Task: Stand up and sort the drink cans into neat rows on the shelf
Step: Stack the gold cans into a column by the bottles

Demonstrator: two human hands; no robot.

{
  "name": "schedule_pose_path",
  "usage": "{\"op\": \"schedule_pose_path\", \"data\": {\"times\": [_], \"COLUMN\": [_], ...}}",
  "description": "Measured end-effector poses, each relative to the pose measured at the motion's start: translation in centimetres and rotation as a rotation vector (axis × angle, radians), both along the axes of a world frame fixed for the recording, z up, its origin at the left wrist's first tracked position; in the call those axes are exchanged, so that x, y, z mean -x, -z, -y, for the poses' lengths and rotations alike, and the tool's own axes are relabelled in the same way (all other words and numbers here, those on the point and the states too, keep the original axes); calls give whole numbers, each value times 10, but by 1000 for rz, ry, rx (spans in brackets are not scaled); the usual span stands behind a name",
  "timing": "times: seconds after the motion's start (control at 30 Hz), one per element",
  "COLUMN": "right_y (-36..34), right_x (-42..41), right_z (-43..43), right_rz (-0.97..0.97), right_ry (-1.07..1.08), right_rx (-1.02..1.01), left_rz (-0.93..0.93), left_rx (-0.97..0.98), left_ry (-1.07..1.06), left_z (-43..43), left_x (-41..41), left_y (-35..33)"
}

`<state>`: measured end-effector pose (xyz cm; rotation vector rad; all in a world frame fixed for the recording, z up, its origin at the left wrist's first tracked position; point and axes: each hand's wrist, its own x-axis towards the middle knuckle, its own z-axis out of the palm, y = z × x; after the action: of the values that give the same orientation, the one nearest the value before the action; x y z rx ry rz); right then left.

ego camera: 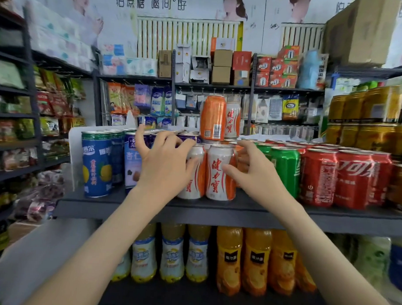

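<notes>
Two white-and-orange cans stand upright side by side at the front of the dark shelf [216,212]. My left hand [165,162] curls over the left white-and-orange can [194,175], thumb on its front and fingers clawed over the tops behind. My right hand [249,172] grips the right white-and-orange can [219,175], thumb on its front and fingers round its right side. Two more cans, an orange-sided can [212,117] and a white can [233,120], stand stacked on top of the row behind.
Left of my hands stand blue cans [96,164] and purple almond-drink cans [131,161] beside a white divider [72,152]. Green cans [283,169] and red cola cans [336,177] fill the right. Gold cans [365,117] are stacked far right. Drink bottles [171,254] line the shelf below.
</notes>
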<state>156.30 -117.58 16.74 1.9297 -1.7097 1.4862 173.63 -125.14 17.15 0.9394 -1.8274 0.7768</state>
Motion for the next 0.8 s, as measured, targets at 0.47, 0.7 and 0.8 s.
{"op": "schedule_pose_path", "data": {"times": [0.47, 0.7, 0.8], "right_y": [8, -8, -12], "right_x": [-7, -7, -4], "right_z": [24, 15, 11], "right_rz": [-118, -198, -193], "right_ry": [98, 28, 24], "right_rx": [-5, -78, -76], "left_rz": [27, 118, 117], "left_rx": [-19, -111, -129], "left_ry": [-44, -87, -74], "left_z": [-1, -7, -6], "left_x": [2, 5, 7], "left_y": [4, -5, -8]}}
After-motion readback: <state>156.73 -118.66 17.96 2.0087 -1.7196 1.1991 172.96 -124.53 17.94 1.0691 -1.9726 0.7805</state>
